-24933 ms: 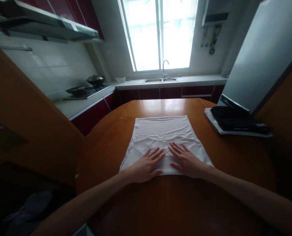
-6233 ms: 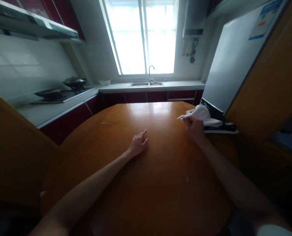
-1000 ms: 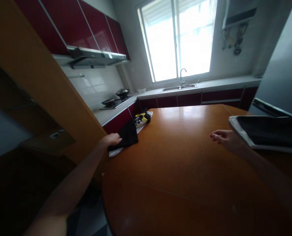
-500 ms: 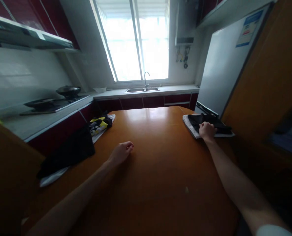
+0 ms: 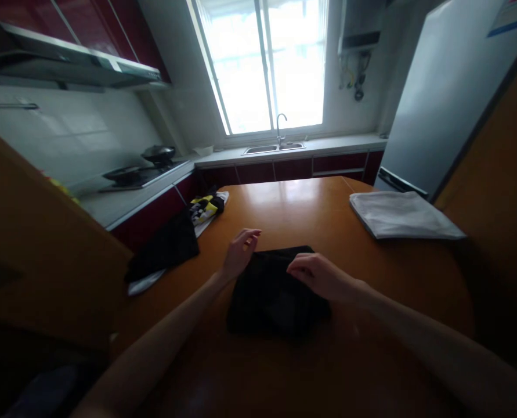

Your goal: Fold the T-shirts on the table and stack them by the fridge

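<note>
A folded black garment [image 5: 275, 299] lies on the wooden table in front of me. My left hand [image 5: 239, 252] is at its far left corner, with fingers loosely bent and apart and nothing visible in them. Over the garment's right part, my right hand [image 5: 314, 274] has its fingers curled together against the dark cloth. Shadow hides how much fabric is between those fingers. Folded white cloth [image 5: 401, 215] lies in a flat stack at the table's right side.
On the table's left edge lie another black garment [image 5: 169, 247] and a yellow, black and white patterned cloth [image 5: 206, 208]. Beyond the wooden table [image 5: 293, 203] are a counter with a sink [image 5: 273, 148], a stove with pans [image 5: 143, 174] and a fridge [image 5: 436, 104].
The black garment has moved from the white stack on the right to the table in front of me, along with my right hand. My left hand has shifted slightly right. The view has turned left.
</note>
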{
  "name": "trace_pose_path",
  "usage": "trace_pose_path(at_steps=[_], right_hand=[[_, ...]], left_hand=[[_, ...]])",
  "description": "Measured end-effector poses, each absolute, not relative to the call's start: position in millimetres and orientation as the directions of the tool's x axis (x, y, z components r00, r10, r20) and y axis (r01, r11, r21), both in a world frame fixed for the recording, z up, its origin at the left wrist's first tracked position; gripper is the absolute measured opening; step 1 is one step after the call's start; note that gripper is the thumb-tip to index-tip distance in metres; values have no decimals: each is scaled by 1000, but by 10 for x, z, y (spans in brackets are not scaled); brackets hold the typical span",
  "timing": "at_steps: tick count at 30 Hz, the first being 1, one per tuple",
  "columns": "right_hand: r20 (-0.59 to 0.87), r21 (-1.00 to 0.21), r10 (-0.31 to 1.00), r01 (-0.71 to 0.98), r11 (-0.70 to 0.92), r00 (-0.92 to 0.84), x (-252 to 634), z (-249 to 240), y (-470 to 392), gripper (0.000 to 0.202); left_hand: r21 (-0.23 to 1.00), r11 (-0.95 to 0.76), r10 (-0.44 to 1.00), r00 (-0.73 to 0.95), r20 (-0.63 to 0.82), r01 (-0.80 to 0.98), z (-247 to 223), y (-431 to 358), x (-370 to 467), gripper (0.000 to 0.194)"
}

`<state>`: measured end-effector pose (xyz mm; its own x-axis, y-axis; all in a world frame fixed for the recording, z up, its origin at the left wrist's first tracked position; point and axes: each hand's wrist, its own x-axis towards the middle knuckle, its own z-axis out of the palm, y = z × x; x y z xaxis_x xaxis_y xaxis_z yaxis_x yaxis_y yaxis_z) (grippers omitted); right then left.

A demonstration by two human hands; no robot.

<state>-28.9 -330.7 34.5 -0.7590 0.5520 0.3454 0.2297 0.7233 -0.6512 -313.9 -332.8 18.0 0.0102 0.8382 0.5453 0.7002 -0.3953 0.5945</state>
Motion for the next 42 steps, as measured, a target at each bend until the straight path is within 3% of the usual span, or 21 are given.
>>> trace_pose_path(at_steps=[2, 5, 9, 12, 15, 19, 23, 26, 29, 31, 34, 36, 37, 39, 42], right_hand=[[387, -595, 642, 353, 723, -662, -234, 192, -3097, 21], [387, -527, 649, 421, 738, -655, -189, -52, -2841, 30], [351, -518, 643, 431, 739, -681, -234, -228, -2813, 25], [312, -562, 708, 477, 676, -634, -308, -239, -2883, 15], [304, -588, 737, 490, 644, -603, -341, -205, -2871, 19], [410, -552, 789, 564, 614, -457, -140, -108, -2585, 19], [476, -535, 867, 735, 417, -145, 363, -31, -2083, 22], [478, -581, 878, 761, 289, 32, 701, -62, -1787, 24], [467, -604, 879, 761, 236, 98, 823, -135, -1684, 25], [482, -556, 872, 798, 233, 82, 787, -162, -1714, 26], [533, -472, 846, 838, 273, 24, 621, -148, -1840, 29], [565, -452, 824, 822, 346, -36, 464, -124, -1941, 34], [579, -443, 810, 801, 402, -87, 376, -116, -1991, 38], [590, -414, 774, 738, 533, -228, 196, -117, -2086, 45], [515, -396, 712, 605, 691, -477, -33, -139, -2192, 44]], left_hand=[[560, -473, 871, 263, 415, 680, 209, -3378, -3126, 29], [564, -528, 833, 515, 200, 635, 232, -3438, -3179, 30], [599, -563, 774, 617, 141, 569, 263, -3483, -3307, 47], [622, -554, 780, 607, 155, 553, 276, -3485, -3381, 29], [663, -477, 850, 496, 179, 577, 277, -3457, -3465, 19], [768, -292, 951, 92, 294, 571, 327, -3393, -3685, 28], [853, -300, 873, -239, 426, 427, 454, -3362, -3949, 42], [836, -333, 812, -318, 489, 437, 561, -3408, -4037, 44], [808, -298, 899, -134, 416, 509, 658, -3521, -4003, 38], [797, -241, 970, 122, 209, 554, 705, -3606, -3949, 36], [806, -138, 870, 459, -178, 575, 702, -3665, -3866, 46], [833, -82, 812, 521, -263, 548, 615, -3617, -3791, 58], [837, -81, 849, 478, -227, 541, 544, -3566, -3739, 63], [804, -132, 973, 233, -8, 580, 357, -3433, -3607, 65], [650, -140, 958, -63, 279, 747, 67, -3249, -3391, 57]])
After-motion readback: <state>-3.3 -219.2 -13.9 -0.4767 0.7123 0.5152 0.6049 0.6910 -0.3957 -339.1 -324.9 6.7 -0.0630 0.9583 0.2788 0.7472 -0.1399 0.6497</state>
